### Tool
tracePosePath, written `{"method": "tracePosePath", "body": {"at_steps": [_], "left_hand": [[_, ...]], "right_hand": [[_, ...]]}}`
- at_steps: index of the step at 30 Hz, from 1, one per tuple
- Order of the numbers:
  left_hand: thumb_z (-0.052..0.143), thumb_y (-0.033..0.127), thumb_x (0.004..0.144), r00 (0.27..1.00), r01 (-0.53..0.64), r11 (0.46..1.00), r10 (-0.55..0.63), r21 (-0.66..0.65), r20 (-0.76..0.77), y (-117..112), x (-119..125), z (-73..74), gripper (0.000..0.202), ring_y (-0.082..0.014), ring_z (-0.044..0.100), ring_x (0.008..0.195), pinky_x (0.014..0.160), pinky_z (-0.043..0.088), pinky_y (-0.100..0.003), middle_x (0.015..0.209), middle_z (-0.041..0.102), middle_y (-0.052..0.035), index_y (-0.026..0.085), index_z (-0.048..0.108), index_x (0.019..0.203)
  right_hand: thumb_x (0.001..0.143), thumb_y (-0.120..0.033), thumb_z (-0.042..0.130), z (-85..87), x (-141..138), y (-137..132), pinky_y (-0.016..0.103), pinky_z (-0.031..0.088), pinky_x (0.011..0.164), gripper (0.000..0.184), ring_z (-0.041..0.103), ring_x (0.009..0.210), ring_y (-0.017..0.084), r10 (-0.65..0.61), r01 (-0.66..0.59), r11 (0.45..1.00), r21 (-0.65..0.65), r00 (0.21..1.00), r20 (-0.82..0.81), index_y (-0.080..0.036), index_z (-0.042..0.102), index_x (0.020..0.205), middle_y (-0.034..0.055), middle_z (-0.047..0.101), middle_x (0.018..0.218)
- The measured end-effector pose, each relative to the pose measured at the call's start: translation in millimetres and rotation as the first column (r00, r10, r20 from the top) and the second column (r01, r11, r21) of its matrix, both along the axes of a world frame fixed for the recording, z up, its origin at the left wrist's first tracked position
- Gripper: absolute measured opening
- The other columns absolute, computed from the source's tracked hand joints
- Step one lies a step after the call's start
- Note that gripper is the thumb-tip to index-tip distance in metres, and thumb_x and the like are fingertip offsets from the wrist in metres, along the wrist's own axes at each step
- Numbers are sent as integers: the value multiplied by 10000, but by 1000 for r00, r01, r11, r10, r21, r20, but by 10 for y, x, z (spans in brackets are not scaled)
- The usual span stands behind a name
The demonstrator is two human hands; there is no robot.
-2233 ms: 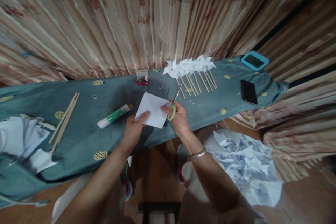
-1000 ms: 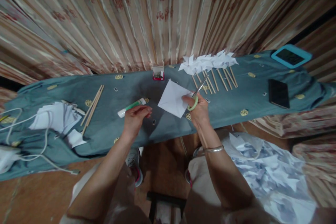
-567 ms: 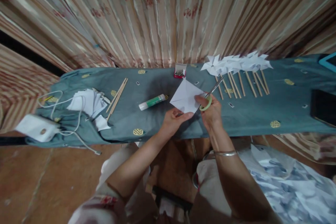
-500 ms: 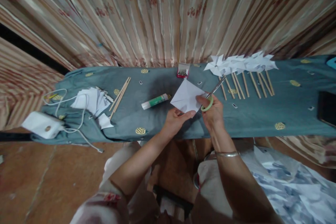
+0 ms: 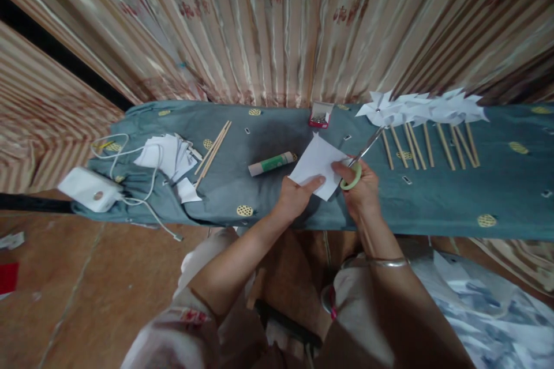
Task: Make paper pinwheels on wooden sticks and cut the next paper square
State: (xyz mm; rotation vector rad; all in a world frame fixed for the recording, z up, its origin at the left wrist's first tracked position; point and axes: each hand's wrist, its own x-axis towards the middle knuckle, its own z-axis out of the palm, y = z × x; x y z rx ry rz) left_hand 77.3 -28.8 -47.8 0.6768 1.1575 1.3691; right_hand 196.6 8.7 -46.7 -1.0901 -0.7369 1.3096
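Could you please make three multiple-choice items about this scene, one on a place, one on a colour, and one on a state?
1. Where does the glue stick lie?
A. Left of the paper square, on the blue-grey cloth
B. Among the pinwheels
C. On the floor

2. What colour is the scissors' handle ring?
A. Red
B. Light green
C. Black

3. How is the paper square held?
A. It lies flat, untouched
B. The left hand pinches its near edge while the right hand holds the scissors at its right side
C. Both hands crumple it

Answers:
1 A: the stick lies on the cloth beside the paper, nearer the loose wooden sticks.
2 B: the ring around the right hand's fingers is pale green.
3 B: the left thumb lies on the paper; the blades point up and away.
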Motion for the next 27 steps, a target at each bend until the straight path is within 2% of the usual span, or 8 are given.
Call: {"method": "tracePosePath", "body": {"at_steps": [3,6,11,17,20,27], "left_hand": [[849,272,564,1000,-24,999,24,-21,-11,5,-29,12,364,-264,692,929,862,544,-371,936,767,-65,164,723,888],[833,258,579,999,-51,999,51,-20,-8,19,-79,87,353,-260,696,914,854,545,-368,960,766,-76,156,720,898],[810,276,611,994,-98,994,100,40,-40,55,-166,189,298,-240,695,891,846,535,-343,987,762,-85,146,721,863],[801,285,619,992,-110,992,113,57,-58,70,-178,187,282,-233,686,813,781,525,-333,908,757,-69,158,712,854],[801,303,615,992,-109,993,111,49,-54,78,-171,192,296,-225,677,797,772,521,-328,901,754,-67,160,707,857],[817,274,585,989,-150,988,150,41,1,144,-180,176,259,-185,654,745,732,514,-298,870,748,-67,141,703,776]], "right_hand": [[528,-358,896,-11,13,-30,248,470,564,334,568,586,107,51,-51,999,8,998,27,-209,699,753,-45,688,691],[565,-467,874,-22,44,-65,241,445,522,379,547,543,98,101,-101,995,-4,993,66,-213,710,793,-46,674,659],[599,-590,820,-23,133,-138,233,417,487,457,571,510,109,220,-217,976,-35,964,150,-206,717,824,-29,662,594],[646,-596,793,31,182,-239,241,439,507,433,603,538,126,347,-349,937,-32,910,229,-203,707,805,-2,682,597],[617,-626,792,75,185,-273,246,456,502,459,599,522,123,385,-379,923,-74,888,253,-199,684,747,1,680,600],[570,-563,842,78,206,-319,241,463,482,487,606,527,125,428,-406,904,-134,871,240,-192,690,847,-14,670,607]]}}
